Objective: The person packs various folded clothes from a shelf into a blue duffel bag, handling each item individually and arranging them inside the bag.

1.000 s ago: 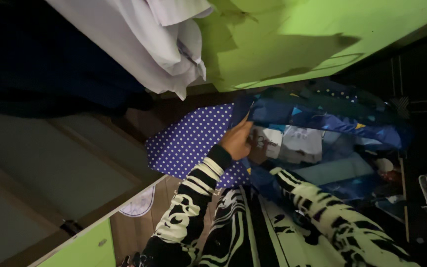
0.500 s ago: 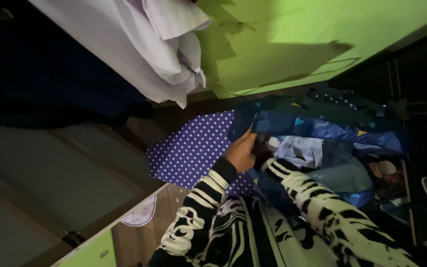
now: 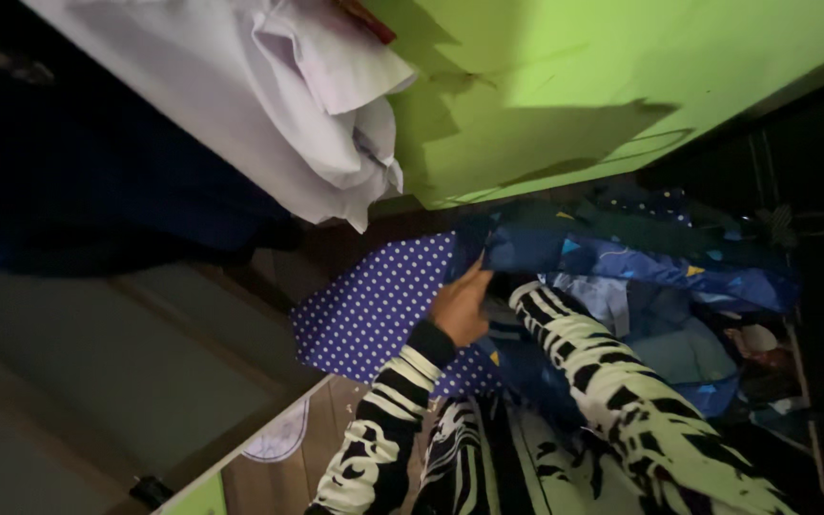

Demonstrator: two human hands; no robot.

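Head view, tilted and dim; the person's left hand (image 3: 460,307) lies flat, fingers together and extended, against the edge of a blue polka-dot cloth (image 3: 374,310); the hand presses on the cloth where it meets a dark blue patterned fabric (image 3: 622,262) with small coloured triangles; whether the fingers pinch the cloth edge or only rest on it, cannot tell; the left forearm wears a black sleeve with white bone-like print (image 3: 374,439).

The right forearm, in the same black-and-white sleeve (image 3: 603,381), reaches forward into the heap of blue fabric; the right hand is hidden inside the folds, so its state cannot be told.

The polka-dot cloth lies spread to the left of the left hand, at mid-frame, over a dark surface, its lower corner near a wooden board (image 3: 326,448); the dark blue patterned fabric is bunched to the right, with a paler blue-grey cloth (image 3: 689,353) beneath and beside the right sleeve.

Above, white cloth (image 3: 288,105) hangs in folds from the upper left; a bright green wall (image 3: 603,86) fills the upper right; a dark panel (image 3: 88,381) occupies the lower left; the far right is dark, with a pale object at the edge, too dim to identify.
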